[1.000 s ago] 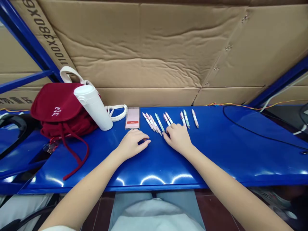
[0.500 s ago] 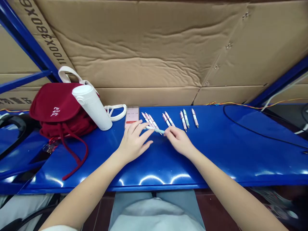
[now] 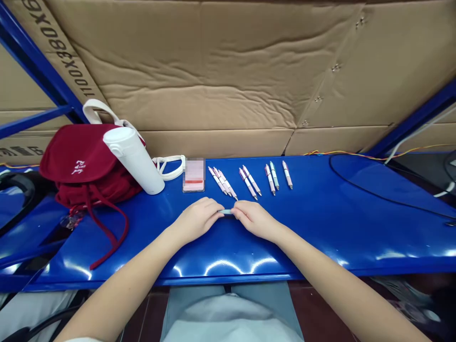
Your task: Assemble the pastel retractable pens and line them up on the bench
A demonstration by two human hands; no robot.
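Note:
My left hand [image 3: 198, 219] and my right hand [image 3: 253, 220] meet over the blue table [image 3: 320, 223], each pinching one end of a light green pen [image 3: 227, 212] held level just above the surface. Only a short middle part of that pen shows between the fingers. Behind my hands lies a row of several pens [image 3: 249, 179] in pink, white and green, side by side, pointing away from me.
A phone [image 3: 194, 175] lies left of the pens. Further left, a white bottle [image 3: 132, 159] leans against a dark red bag [image 3: 83, 166] with hanging cords. Cardboard sheets [image 3: 228, 71] form the back wall. Cables [image 3: 392, 156] run along the right.
My right hand took the green pen out of the row and drew it toward me. My left hand came in and closed on its other end.

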